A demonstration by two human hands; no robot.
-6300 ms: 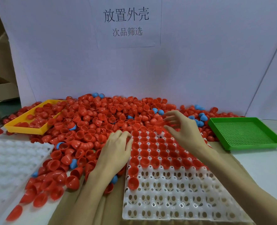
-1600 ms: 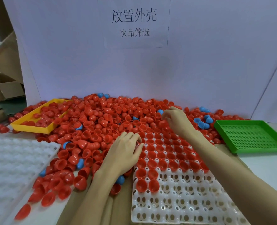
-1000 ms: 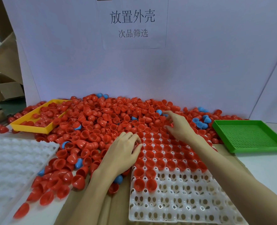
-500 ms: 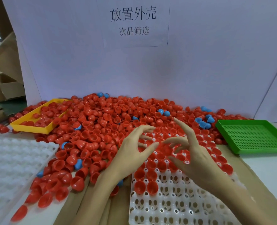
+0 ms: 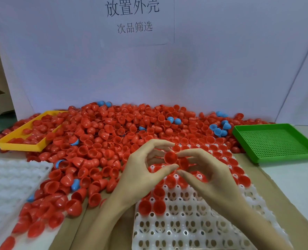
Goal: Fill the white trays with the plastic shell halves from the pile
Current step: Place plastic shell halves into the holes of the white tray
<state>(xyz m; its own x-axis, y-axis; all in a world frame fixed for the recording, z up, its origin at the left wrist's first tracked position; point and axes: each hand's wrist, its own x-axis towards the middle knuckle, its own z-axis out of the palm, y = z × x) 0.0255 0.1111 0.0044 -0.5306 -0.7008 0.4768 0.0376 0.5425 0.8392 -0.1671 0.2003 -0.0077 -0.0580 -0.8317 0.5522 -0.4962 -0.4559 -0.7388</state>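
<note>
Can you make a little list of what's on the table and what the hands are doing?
left hand: pinches a red shell
right hand: holds another red shell right behind it
white tray: far rows filled with red shells, near rows bare
pile: mostly red shells, a few blue
yellow tray: far left, red shells inside
green tray: right, no shells in it
second white tray: left, no shells in it

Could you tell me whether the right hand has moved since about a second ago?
Yes. The right hand has pulled back from the pile's edge toward the person, now over the white tray, holding a red shell.
</note>
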